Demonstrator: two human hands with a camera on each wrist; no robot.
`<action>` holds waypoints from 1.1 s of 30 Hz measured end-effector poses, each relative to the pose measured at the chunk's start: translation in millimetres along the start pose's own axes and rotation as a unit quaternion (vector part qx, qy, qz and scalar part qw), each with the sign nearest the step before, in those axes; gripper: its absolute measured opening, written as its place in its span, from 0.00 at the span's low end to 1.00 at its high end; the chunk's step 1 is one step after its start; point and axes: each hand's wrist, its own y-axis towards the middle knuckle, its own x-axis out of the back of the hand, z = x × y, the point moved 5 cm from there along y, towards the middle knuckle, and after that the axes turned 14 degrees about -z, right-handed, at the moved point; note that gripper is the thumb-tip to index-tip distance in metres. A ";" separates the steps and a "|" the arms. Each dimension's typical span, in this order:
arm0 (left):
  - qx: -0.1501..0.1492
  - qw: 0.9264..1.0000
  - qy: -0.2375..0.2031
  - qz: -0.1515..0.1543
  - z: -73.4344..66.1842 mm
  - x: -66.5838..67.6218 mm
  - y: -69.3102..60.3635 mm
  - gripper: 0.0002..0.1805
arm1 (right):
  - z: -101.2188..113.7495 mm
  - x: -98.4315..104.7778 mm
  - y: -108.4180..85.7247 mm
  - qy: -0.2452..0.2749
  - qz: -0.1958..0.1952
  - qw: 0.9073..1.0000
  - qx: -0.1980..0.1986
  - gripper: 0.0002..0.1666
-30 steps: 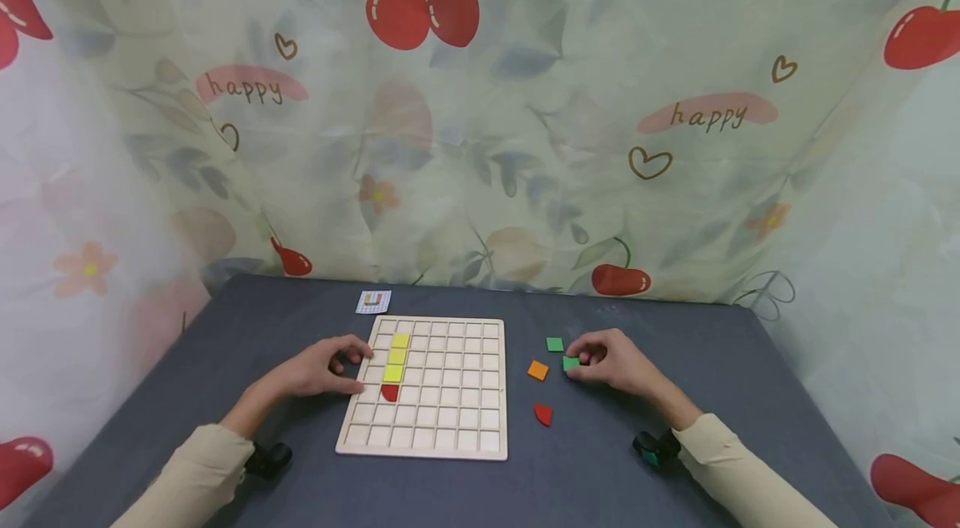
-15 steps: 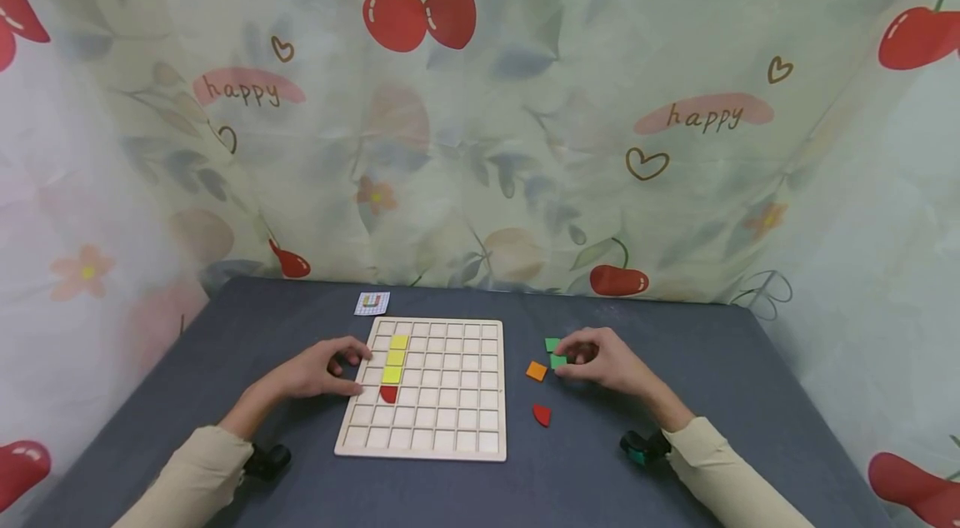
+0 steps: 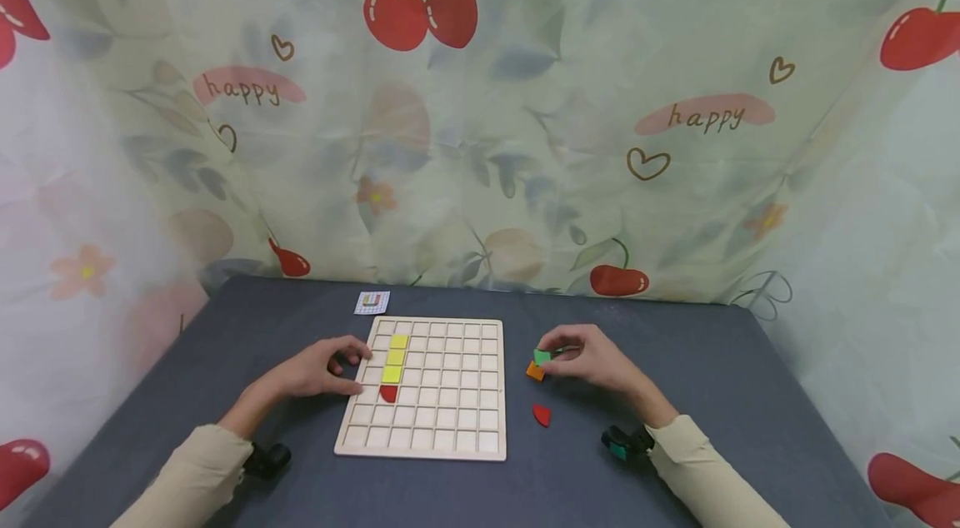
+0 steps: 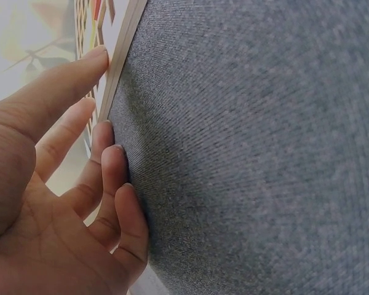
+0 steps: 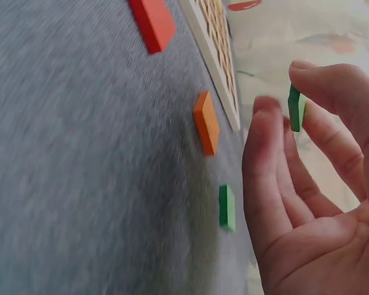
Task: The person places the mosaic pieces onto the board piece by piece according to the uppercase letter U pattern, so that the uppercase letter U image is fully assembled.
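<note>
My right hand (image 3: pixel 588 353) pinches a green square tile (image 3: pixel 542 357) between thumb and fingers, raised off the table; in the right wrist view the held green tile (image 5: pixel 296 109) stands edge-on. Just below it in the head view is an orange square tile (image 3: pixel 535 372), partly covered. A second green tile (image 5: pixel 227 208) lies on the cloth in the right wrist view, hidden by the hand in the head view. With thumb and fingertips, my left hand (image 3: pixel 318 367) touches the left edge of a wooden grid board (image 3: pixel 450 415). Yellow squares (image 3: pixel 394 357) and a red quarter-round tile (image 3: pixel 388 394) fill one column.
Another red quarter-round tile (image 3: pixel 542 415) lies right of the board on the dark cloth-covered table (image 3: pixel 420 495). A small pattern card (image 3: pixel 372 303) lies behind the board. A printed curtain (image 3: pixel 480 136) encloses the back and sides.
My right hand has lifted the green tile and carried it left, past the other green tile to above the orange one. The left hand stays at the board's edge.
</note>
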 end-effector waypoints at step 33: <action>0.009 1.000 -0.004 -0.003 2.8 -0.9 -0.1 0.25 | 19.7 -74.5 30.6 0.043 0.009 0.999 0.003 0.10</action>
